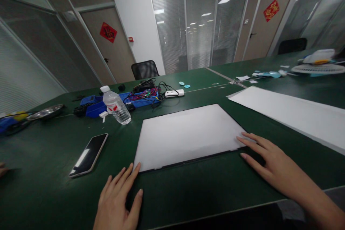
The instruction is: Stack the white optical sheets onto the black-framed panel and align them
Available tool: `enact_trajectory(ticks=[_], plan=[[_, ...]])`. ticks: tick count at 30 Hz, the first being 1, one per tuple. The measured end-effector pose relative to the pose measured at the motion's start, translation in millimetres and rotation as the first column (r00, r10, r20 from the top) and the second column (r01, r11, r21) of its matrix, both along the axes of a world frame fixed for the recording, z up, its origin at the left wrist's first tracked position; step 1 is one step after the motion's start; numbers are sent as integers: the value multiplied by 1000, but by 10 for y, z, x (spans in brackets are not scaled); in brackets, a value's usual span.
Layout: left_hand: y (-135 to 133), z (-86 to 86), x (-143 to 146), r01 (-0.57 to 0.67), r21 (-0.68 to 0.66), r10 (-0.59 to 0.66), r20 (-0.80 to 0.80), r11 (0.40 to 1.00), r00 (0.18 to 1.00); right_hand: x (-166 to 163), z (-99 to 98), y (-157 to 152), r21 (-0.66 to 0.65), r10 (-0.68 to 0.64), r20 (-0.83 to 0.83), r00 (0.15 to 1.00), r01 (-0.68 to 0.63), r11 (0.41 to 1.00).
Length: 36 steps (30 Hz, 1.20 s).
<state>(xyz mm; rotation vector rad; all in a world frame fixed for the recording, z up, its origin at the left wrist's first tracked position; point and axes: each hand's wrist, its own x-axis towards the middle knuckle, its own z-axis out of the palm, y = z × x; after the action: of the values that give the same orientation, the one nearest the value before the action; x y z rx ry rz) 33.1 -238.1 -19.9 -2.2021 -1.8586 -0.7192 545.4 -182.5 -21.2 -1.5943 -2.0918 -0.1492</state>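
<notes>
A flat white rectangular panel with a thin black edge lies on the green table in front of me. My left hand is open, its fingertips at the panel's near left corner and its thumb apart on the table side. At the near right corner, the fingertips of my right hand rest on the panel's surface, fingers spread and thumb lower on the table. Neither hand grips anything.
Left of the panel are a smartphone and a clear water bottle. Behind them sits a blue tray of wires. A white power bank-like block lies beyond. Long white sheets lie at right. Another person's fingertips show at far left.
</notes>
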Motion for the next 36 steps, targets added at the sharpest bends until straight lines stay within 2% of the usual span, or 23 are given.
enact_trajectory(ticks=[3, 8, 12, 17, 22, 30, 36], plan=[[-5, -2, -3, 30, -20, -30, -24, 999, 999, -8, 8, -2, 11, -38, -9, 999, 38, 999], [-7, 18, 79, 10, -57, -13, -55, 998, 998, -27, 47, -21, 72, -85, -32, 996, 87, 994], [-7, 32, 138, -11, -68, 8, -42, 998, 999, -20, 50, -20, 32, -21, 32, 999, 20, 999], [5, 39, 167, -91, -87, 95, 35, 992, 995, 10, 5, 5, -21, -53, 12, 998, 54, 998], [10, 35, 180, -142, -76, 147, 71, 987, 987, 38, 8, -10, -42, 49, 13, 999, -48, 998], [-13, 83, 202, -126, -29, 128, 74, 992, 989, -8, 49, -34, -9, 74, 34, 997, -74, 997], [-5, 90, 206, -127, -63, 131, 67, 990, 989, -12, 92, -41, -67, 100, 34, 994, -98, 993]])
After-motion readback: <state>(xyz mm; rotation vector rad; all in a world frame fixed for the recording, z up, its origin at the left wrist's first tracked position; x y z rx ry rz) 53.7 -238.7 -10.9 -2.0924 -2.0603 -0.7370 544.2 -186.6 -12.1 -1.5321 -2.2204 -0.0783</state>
